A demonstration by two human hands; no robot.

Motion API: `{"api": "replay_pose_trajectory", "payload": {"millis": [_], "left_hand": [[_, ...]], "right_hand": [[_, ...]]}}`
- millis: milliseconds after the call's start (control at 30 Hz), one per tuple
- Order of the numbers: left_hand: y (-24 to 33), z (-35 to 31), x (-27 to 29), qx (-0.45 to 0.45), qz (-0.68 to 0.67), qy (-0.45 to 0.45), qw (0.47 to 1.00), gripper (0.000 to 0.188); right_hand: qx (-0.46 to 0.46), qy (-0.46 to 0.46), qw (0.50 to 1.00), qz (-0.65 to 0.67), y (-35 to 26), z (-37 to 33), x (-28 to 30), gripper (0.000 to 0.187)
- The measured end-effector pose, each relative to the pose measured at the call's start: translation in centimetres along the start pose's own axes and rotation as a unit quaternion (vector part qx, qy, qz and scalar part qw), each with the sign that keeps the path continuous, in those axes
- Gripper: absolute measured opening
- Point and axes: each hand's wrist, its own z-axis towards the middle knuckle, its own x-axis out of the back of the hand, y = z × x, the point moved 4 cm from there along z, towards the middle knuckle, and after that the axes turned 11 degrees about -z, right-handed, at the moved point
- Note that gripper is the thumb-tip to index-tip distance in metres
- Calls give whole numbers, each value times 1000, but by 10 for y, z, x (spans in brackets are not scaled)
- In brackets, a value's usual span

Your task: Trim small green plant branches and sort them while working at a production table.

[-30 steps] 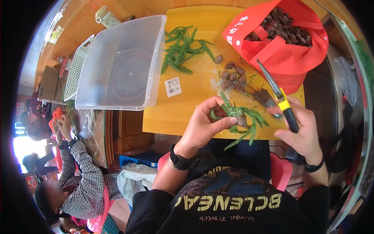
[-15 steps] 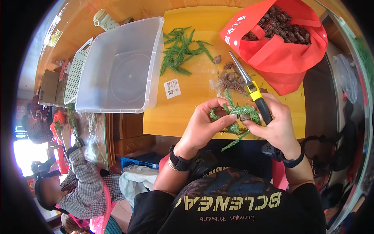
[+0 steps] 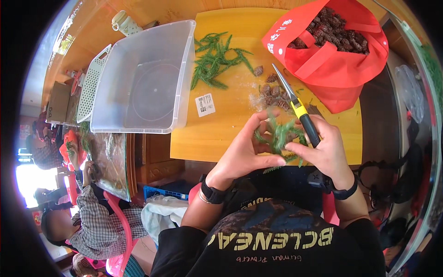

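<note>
Over the table's front edge, my right hand (image 3: pixel 326 147) is closed around the black-and-yellow handles of long-nose pliers (image 3: pixel 300 110), whose metal jaws point up and left. Its thumb and fingertips also pinch a green artificial pine sprig (image 3: pixel 279 135), blurred by motion, with a brown pinecone partly hidden among its needles. My left hand (image 3: pixel 243 150) is at the sprig's left side, thumb spread away from the fingers; some fingertips are hidden behind the needles. Loose pinecones (image 3: pixel 273 94) lie just beyond the hands. Farther left lies a pile of green sprigs (image 3: pixel 213 62).
A red fabric bag (image 3: pixel 330 69) full of pinecones stands at the far right of the yellow table (image 3: pixel 207 143). A clear plastic bin (image 3: pixel 138 87) is at the left, with a white label (image 3: pixel 205 105) beside it. Another person (image 3: pixel 99 226) works at a side table on the left.
My left thumb has come away from the sprig, opening that hand. The sprig has turned in my right fingers. The person at left has moved their hands slightly.
</note>
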Motion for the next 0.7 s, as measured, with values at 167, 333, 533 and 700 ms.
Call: {"api": "replay_pose_trajectory", "payload": {"millis": [167, 333, 533, 700], "left_hand": [[-3, -2, 5, 49, 70, 36, 996, 67], [9, -8, 6, 32, 82, 56, 995, 60], [83, -26, 20, -152, 121, 142, 971, 52], [104, -28, 42, -189, 56, 155, 968, 34]], "right_hand": [[-77, -74, 993, 55, 0, -6, -1, 23], [-5, 0, 989, 145, 4, -9, 7, 15], [-6, 41, 992, 122, 15, -20, 33, 24], [-34, 70, 993, 85, 33, -30, 46, 22]]}}
